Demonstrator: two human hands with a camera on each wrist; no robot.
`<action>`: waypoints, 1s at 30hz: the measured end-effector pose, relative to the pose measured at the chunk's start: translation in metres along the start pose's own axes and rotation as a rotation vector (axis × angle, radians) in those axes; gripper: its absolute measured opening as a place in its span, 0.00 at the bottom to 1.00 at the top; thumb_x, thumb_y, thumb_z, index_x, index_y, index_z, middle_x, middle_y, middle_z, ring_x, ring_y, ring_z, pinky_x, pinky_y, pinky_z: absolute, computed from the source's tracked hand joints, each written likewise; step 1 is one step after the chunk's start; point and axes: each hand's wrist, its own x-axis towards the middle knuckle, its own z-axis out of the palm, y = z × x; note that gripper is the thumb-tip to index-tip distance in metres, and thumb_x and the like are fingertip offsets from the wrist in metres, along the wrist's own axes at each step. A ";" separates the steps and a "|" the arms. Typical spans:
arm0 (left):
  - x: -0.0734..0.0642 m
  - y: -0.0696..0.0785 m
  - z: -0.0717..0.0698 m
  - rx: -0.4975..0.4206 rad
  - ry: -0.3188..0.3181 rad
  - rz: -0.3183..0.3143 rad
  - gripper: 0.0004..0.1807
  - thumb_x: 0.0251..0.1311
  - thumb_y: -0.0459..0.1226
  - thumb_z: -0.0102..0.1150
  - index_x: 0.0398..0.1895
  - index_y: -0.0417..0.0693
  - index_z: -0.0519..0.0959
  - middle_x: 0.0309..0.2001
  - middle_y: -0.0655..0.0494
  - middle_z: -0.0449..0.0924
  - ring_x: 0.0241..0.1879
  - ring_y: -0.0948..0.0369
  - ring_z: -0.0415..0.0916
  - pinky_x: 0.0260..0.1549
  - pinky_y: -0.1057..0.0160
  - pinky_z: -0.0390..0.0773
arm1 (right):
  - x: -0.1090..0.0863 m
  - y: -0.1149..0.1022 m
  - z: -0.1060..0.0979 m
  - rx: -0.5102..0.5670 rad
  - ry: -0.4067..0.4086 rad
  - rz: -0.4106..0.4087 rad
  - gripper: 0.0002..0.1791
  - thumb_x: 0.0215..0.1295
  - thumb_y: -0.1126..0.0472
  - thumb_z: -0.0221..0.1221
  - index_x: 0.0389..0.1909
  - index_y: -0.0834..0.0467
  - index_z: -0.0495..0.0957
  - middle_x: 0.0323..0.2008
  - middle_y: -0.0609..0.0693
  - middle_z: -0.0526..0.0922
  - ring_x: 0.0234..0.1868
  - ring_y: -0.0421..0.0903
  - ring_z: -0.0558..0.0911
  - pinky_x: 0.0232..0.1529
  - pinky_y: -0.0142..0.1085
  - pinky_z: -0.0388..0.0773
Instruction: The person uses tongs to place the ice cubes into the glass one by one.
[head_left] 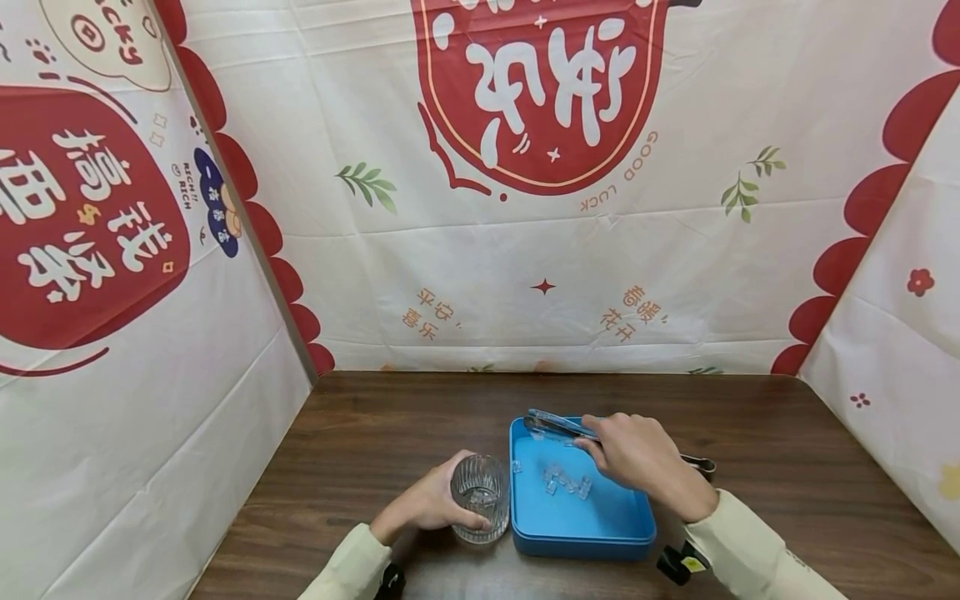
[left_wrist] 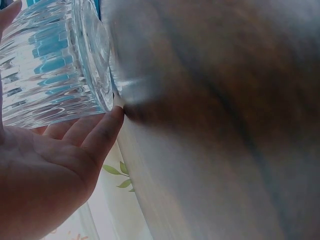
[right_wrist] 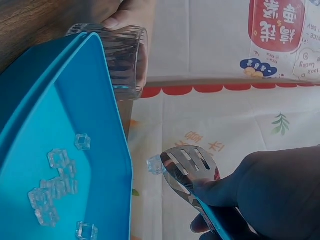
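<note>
Sleeve [head_left: 753,546] — tongs [head_left: 567,430] above tray [head_left: 573,522] of cubes [head_left: 552,475] — glass [head_left: 476,483] alongside.

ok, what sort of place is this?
Likely a makeshift recording booth: printed cloth on three sides of a wood-look table, and a black device by one sleeve.

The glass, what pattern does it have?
The glass has clear, ridged lines, shown best in the left wrist view.
</note>
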 end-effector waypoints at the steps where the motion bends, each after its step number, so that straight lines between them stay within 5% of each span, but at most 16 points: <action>1: 0.000 0.000 0.000 0.001 0.000 0.001 0.44 0.41 0.51 0.80 0.62 0.60 0.67 0.48 0.59 0.78 0.45 0.62 0.77 0.44 0.61 0.77 | 0.000 0.000 -0.001 0.002 0.005 -0.002 0.11 0.65 0.50 0.63 0.40 0.54 0.81 0.16 0.42 0.69 0.15 0.37 0.66 0.14 0.30 0.60; 5: 0.000 0.001 0.000 0.000 0.002 0.004 0.44 0.41 0.51 0.80 0.62 0.59 0.67 0.48 0.58 0.78 0.46 0.62 0.77 0.45 0.61 0.77 | 0.002 -0.002 -0.003 0.001 0.022 -0.013 0.10 0.66 0.49 0.63 0.32 0.51 0.76 0.14 0.41 0.64 0.15 0.37 0.64 0.14 0.30 0.59; 17: 0.000 0.002 -0.001 0.003 0.006 0.005 0.44 0.40 0.50 0.80 0.62 0.59 0.67 0.48 0.59 0.79 0.46 0.63 0.77 0.45 0.61 0.77 | 0.006 -0.015 -0.012 -0.006 0.071 -0.088 0.12 0.67 0.48 0.62 0.28 0.49 0.73 0.13 0.39 0.62 0.14 0.35 0.62 0.14 0.29 0.57; 30: 0.000 0.001 0.000 -0.013 -0.008 -0.003 0.42 0.42 0.50 0.80 0.61 0.60 0.67 0.48 0.60 0.78 0.45 0.63 0.77 0.44 0.62 0.77 | 0.007 -0.037 -0.018 0.055 0.074 -0.178 0.08 0.68 0.50 0.61 0.33 0.49 0.77 0.14 0.37 0.66 0.14 0.32 0.63 0.15 0.28 0.59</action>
